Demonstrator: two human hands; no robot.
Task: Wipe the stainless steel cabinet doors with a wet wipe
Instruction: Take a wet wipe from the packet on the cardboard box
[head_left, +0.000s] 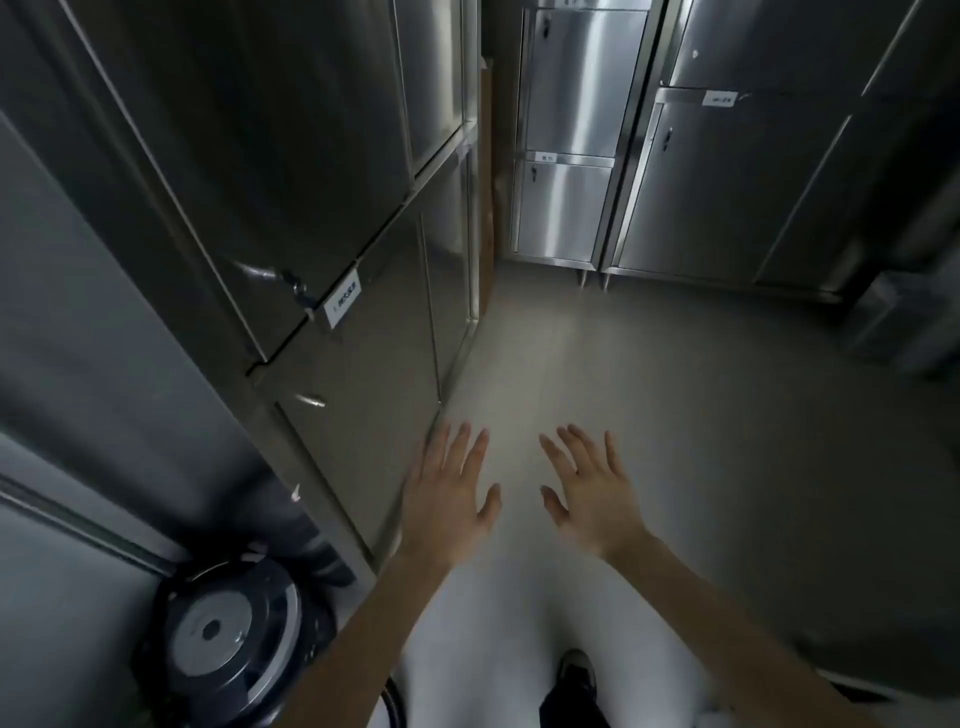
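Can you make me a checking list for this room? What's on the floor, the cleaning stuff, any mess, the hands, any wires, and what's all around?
Surface: smooth grey floor between the cabinets.
Job's things: steel cabinet doors on the left, shut, with a white label between them; no wet wipe seen.
Clutter: round black-and-silver fan-like device at the foot of the left cabinet; dark blurred object at far right, too dim to name.
Hands: left hand and right hand both spread flat above the floor, holding nothing.
Cables: dark hose-like curve at the bottom edge; cannot tell what it is.
Surroundings: more steel cabinets at the far end, on short legs; one dark shoe below.
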